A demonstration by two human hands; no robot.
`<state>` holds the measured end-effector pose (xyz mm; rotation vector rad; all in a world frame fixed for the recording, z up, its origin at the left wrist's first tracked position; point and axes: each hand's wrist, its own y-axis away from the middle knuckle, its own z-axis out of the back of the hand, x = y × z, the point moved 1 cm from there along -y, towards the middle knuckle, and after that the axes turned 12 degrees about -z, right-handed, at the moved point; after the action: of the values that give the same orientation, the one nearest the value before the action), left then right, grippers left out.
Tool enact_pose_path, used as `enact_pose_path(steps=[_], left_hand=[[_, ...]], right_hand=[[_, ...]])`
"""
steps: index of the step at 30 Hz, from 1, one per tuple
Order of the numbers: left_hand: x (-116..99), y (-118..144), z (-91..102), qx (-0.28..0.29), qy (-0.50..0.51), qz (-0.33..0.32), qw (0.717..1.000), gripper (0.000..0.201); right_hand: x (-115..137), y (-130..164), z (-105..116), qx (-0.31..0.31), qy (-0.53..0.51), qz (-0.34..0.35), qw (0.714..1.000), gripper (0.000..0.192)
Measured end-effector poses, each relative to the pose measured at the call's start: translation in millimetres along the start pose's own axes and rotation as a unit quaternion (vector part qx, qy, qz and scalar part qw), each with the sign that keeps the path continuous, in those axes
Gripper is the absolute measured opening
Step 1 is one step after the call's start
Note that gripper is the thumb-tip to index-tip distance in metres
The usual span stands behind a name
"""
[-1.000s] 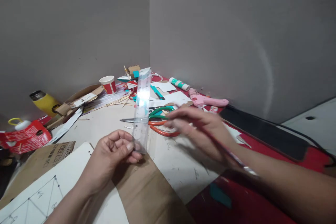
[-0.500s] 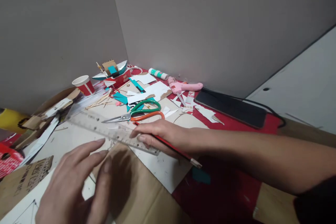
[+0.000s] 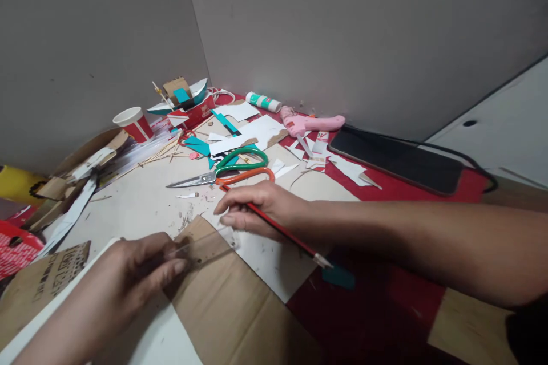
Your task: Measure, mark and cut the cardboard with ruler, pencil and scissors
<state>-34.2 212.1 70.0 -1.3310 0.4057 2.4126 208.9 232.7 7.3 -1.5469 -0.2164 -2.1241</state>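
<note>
My left hand [image 3: 149, 268] pinches one end of a clear plastic ruler [image 3: 208, 247], which lies slanted over a strip of brown cardboard [image 3: 240, 302]. The ruler is partly blurred and hard to see against the cardboard. My right hand [image 3: 257, 208] is closed around a red and black pencil [image 3: 285, 231], its pale end pointing down to the right. The right fingertips are by the ruler's far end; whether they also grip it I cannot tell. Just beyond the right hand, scissors [image 3: 214, 177] with one green and one orange handle lie with blades pointing left.
Behind are paper scraps [image 3: 248, 137], a glue stick [image 3: 263, 102], a pink glue gun [image 3: 312, 124] and a black phone [image 3: 396, 159] with a cable. A paper cup [image 3: 135, 125] and small model boat [image 3: 182, 100] stand at the back left, near the walls. Printed cardboard [image 3: 45, 285] lies left.
The ruler has swung from over the scissors' blades down onto the cardboard. My left hand has gone from spread fingers to gripping its end. The pencil stays in my right hand.
</note>
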Motion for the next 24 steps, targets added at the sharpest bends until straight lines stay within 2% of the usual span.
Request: enact_pose_path(steps=[3,8,13,20,24], left_hand=[[8,-2,17.1,0.127,-0.07,0.016,0.989,0.032],[26,4,17.5,0.208,-0.013,0.054,0.976,0.029],[31,9,10.4,0.225,0.076,0.089,0.967,0.024],[30,6,7.8,0.215,0.059,0.103,0.969,0.03],[31,6,8.5,0.187,0.06,0.116,0.974,0.054]], right_hand=[[1,-1,1,-0.02,-0.022,-0.049,0.998,0.014],[1,2,-1,-0.01,-0.001,-0.05,0.999,0.014],[0,3,-1,-0.012,0.008,-0.034,0.999,0.016],[3,5,0,-0.011,0.016,-0.02,1.0,0.018],[2,7,-1,-0.006,0.018,-0.024,1.0,0.018]])
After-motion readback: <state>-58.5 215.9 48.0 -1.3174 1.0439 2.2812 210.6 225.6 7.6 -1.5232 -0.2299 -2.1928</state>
